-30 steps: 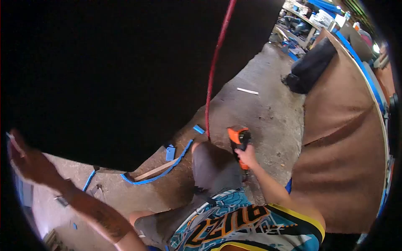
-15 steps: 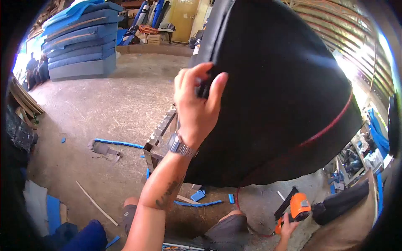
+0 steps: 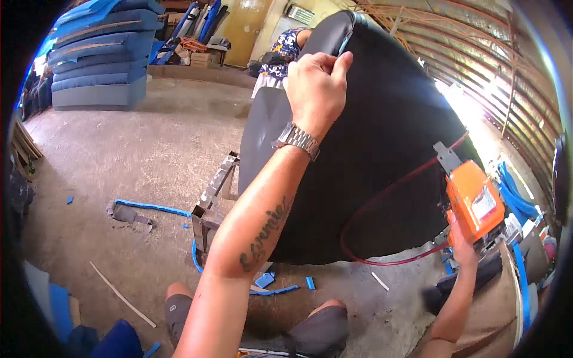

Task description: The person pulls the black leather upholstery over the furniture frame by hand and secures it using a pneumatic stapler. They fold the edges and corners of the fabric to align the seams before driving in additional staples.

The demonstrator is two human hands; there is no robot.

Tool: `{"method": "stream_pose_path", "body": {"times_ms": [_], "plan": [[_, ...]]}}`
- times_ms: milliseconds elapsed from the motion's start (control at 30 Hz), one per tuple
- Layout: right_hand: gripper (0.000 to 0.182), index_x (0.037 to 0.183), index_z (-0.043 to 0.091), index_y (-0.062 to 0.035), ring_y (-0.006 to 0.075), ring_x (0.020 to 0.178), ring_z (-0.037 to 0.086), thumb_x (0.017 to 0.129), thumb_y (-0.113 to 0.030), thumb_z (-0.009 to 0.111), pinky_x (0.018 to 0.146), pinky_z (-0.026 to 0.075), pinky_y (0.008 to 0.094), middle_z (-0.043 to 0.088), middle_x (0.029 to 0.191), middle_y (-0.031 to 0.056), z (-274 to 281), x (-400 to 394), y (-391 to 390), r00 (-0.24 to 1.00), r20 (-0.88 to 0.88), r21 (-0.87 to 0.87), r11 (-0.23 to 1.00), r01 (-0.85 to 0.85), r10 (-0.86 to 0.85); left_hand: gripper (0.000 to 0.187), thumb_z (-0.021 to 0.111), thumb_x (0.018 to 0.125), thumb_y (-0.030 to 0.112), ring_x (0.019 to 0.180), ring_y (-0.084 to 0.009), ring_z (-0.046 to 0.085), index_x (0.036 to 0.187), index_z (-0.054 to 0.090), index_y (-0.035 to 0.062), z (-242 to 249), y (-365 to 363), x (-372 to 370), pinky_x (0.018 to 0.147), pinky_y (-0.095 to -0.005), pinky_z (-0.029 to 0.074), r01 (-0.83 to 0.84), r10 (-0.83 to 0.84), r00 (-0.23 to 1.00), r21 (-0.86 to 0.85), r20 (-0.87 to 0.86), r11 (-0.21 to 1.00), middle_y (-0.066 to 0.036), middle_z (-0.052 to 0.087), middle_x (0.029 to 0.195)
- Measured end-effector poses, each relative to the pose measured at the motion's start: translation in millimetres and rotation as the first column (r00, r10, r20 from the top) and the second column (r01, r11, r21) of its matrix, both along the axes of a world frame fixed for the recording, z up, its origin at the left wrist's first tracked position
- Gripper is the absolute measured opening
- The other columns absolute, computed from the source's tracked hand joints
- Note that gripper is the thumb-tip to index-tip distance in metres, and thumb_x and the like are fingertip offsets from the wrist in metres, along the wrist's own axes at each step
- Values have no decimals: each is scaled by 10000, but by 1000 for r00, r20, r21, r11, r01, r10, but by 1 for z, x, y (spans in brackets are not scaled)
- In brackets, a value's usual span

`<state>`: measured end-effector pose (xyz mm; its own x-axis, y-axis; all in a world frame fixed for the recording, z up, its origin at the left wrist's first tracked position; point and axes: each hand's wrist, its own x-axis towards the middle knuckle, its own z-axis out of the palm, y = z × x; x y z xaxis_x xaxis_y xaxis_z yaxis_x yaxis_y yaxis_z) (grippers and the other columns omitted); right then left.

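A large black upholstery panel [image 3: 382,155] stands tilted in front of me, its padded black edge rising toward the top centre. My left hand [image 3: 318,89], a metal watch at its wrist, is closed on the black cover material along that upper edge. In my right hand [image 3: 463,247] is an orange staple gun [image 3: 473,200], raised at the panel's right side with its nose pointing up. From the staple gun a red air hose [image 3: 406,261] loops across the panel's face.
A metal stand [image 3: 206,206] shows at the panel's left. Blue foam strips [image 3: 155,204] and a thin wooden strip [image 3: 122,294] lie on the concrete floor. Blue cushions [image 3: 101,65] are stacked at back left. A person in a patterned top [image 3: 285,45] is partly hidden behind the panel.
My left hand has moved up and right along the panel's edge and closed on its cover. My right hand has lifted the staple gun from low near the floor to the panel's right side.
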<state>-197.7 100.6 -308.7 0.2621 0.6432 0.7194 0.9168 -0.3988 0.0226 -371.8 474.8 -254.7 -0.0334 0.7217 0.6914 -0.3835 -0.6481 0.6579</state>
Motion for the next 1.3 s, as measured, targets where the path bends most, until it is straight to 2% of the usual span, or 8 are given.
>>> {"method": "stream_pose_path", "body": {"times_ms": [133,300,467,567,733,833,933,1300], "plan": [[290,1215,597,-12,260,1157,568,957,-97,496,985,421,395,625,1199,132,40,-12,28,997,63,-78,996,-44,49,353,585,912,414,969,-286,478,830,726,101,-7,0,13,878,-420,341,-323,326,945,122,-12,939,-51,585,935],[339,1163,608,-46,253,1071,593,854,-171,673,950,436,402,632,1141,94,60,-20,61,997,67,27,999,-40,39,314,596,913,363,838,-277,517,785,687,92,-12,11,21,784,-409,380,-549,544,834,248,92,798,-66,569,840],[444,1121,593,-68,344,990,556,764,-273,758,904,415,473,575,1070,139,81,0,99,570,820,-108,991,78,45,315,643,887,342,673,-282,550,717,628,77,-15,16,19,715,-400,408,-545,499,838,316,220,776,-75,574,704],[485,1181,552,-76,403,1029,522,776,-263,743,904,406,507,529,1161,175,96,-17,125,516,843,-189,982,21,151,304,662,874,335,680,-278,559,727,629,71,-19,17,14,720,-400,406,-536,480,843,304,244,788,-73,595,705],[346,1182,606,-118,301,1059,583,839,-152,642,924,434,419,614,1129,98,108,-53,158,840,471,-112,962,-247,271,257,664,876,289,693,-284,562,751,637,65,-22,20,19,675,-392,417,-487,443,872,280,207,827,-84,593,714],[286,1087,645,-76,251,970,624,805,-68,697,879,463,355,655,1028,68,115,-64,168,554,812,-198,980,-34,183,238,661,878,272,706,-293,561,771,642,60,-27,24,21,658,-400,420,-506,466,862,298,198,810,-96,581,731],[284,1049,641,-49,244,949,626,778,-56,726,863,466,355,658,998,74,116,-65,176,498,828,-260,963,-66,257,243,641,880,285,780,-278,523,736,612,91,-32,28,21,681,-411,396,-459,424,888,316,177,831,-81,542,756],[234,989,648,-51,246,869,663,774,-101,727,757,514,354,682,923,80,109,-67,186,829,510,-205,968,-142,229,303,647,869,204,653,-315,537,645,518,44,-30,35,26,620,-430,425,-421,373,905,293,206,858,-122,530,648]]}}
